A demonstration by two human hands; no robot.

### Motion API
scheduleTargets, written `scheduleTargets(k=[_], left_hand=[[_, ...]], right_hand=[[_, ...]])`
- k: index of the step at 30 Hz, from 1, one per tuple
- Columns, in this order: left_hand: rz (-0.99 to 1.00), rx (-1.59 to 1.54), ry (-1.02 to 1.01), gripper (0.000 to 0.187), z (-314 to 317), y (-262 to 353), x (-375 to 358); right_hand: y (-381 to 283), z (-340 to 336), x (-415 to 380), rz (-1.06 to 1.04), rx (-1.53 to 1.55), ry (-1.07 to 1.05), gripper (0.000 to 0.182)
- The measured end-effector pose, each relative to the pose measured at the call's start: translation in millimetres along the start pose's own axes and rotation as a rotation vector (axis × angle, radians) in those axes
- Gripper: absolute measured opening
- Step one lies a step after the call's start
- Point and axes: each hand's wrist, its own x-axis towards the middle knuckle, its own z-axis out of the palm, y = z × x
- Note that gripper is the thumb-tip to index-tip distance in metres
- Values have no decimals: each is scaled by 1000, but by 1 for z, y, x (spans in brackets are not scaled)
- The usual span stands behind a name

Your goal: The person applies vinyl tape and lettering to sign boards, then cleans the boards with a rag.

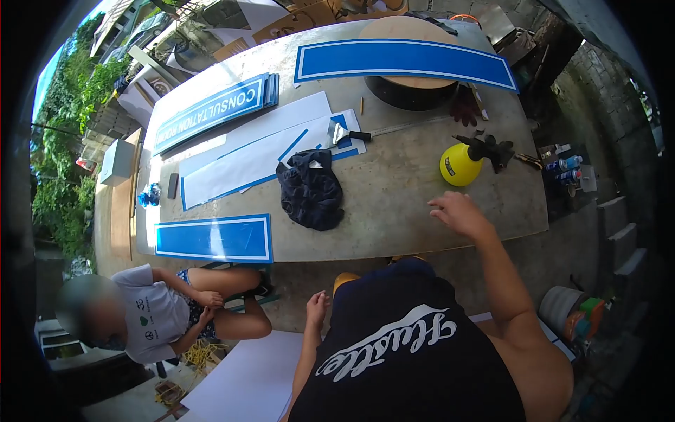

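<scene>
My right hand [460,214] hovers at the table's near edge, empty, with its fingers bent and a little apart. Closest to it is a yellow spray bottle [460,166] with a black pump head. My left hand [318,307] hangs by my thigh, below the table edge; its fingers are loosely curled and nothing shows in them. Ahead of it on the table lies a crumpled dark cloth [311,191]. A wide scraper [346,133] with a black handle rests beyond the cloth, on white sheets [242,158] with blue strips.
Stacked blue signs [211,116] and a single blue sign panel [213,238] lie on the table [401,211]. Another blue panel [408,63] sits across a round drum [411,95]. A seated person [158,309] is at the left. Spray cans [564,165] stand at the right.
</scene>
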Motion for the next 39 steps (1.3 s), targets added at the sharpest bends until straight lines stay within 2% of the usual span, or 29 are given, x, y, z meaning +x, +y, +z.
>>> scheduleTargets(k=[3, 5, 8, 11, 14, 17, 20, 23, 24, 27, 32, 35, 38, 39], left_hand=[[-9, 79, -15, 34, 11, 16, -4], [-17, 103, -2, 32, 13, 28, -5], [6, 104, 44, 32, 8, 45, 0], [50, 93, 76, 34, 0, 66, 7], [82, 33, 125, 35, 1, 80, 6], [94, -5, 156, 35, 10, 88, -8], [32, -4, 141, 34, 19, 69, -16], [-48, 20, 96, 34, 21, 30, -23], [-56, 27, 70, 35, 18, 6, -18], [-100, 69, 42, 37, 11, -12, -24], [-139, 49, 118, 38, 8, 20, -36], [-102, 7, 149, 36, 17, 50, -34], [-56, 2, 140, 36, 25, 72, -30], [-52, 3, 138, 36, 29, 78, -31]], right_hand=[[64, -52, -13, 286, 56, 162, 27], [101, -69, -18, 313, 119, 424, 26], [140, -75, -8, 297, 113, 616, 37], [150, -71, 9, 260, 51, 666, 54], [165, -62, 32, 285, 84, 570, 66], [180, -51, 54, 268, 43, 492, 67], [172, -62, 67, 310, 238, 441, 57], [167, -66, 74, 217, 275, 446, 47], [167, -68, 80, 230, 245, 437, 46], [165, -69, 96, 251, 199, 440, 40], [154, -85, 119, 220, 193, 573, 35], [140, -102, 136, 160, 133, 555, 34], [153, -95, 165, 127, 90, 574, 33], [157, -94, 174, 168, 132, 523, 35]])
